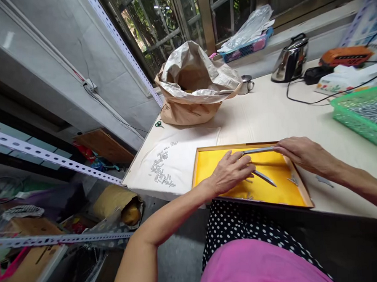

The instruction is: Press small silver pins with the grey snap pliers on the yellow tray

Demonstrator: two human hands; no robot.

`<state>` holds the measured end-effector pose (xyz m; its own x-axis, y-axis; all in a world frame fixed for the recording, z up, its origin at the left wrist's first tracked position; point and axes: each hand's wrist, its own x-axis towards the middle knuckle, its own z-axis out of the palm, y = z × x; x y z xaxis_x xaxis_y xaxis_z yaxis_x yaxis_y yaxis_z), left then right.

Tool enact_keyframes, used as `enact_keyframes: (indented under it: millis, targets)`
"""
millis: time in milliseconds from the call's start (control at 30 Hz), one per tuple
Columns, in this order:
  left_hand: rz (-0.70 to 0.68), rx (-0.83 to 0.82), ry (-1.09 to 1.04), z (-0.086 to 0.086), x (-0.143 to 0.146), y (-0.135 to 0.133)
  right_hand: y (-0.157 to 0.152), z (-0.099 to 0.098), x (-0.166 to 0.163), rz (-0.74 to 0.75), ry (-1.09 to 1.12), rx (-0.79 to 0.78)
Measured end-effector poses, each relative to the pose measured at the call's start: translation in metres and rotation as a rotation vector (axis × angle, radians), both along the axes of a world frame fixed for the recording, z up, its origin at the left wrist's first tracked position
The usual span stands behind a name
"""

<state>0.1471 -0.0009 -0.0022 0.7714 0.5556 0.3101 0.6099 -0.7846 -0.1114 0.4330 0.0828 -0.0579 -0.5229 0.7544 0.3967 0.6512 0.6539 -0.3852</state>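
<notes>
Over a shallow tray with a yellow lining, my right hand is closed on the far end of a long, flat grey metal strip. The strip's other end meets the fingertips of my left hand. A second grey strip, with a pointed end, sticks out from under my left fingers, which are closed around it. Whether the two strips are joined is hidden by those fingers. Small metal pins lie in the tray's right side, and a few more near its front edge.
Many loose pins lie on a white cloth at the left. Behind stand a large open paper sack, a metal cup and a kettle. Green-handled scissors lie near the table's left edge; a green basket holds metal parts.
</notes>
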Motion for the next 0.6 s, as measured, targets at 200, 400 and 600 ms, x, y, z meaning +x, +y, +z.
enact_keyframes:
  millis: [200,400,600]
  targets:
    - [1.031,-0.121,-0.046,0.003,-0.131,-0.038,-0.012,-0.006,0.014,-0.079,0.072,0.035]
    - [1.334,-0.407,0.102,-0.011,-0.194,-0.059,-0.022,-0.011,-0.012,-0.076,0.103,-0.011]
    - [1.317,-0.398,0.122,-0.020,-0.205,-0.051,-0.026,-0.001,-0.048,-0.016,-0.029,0.060]
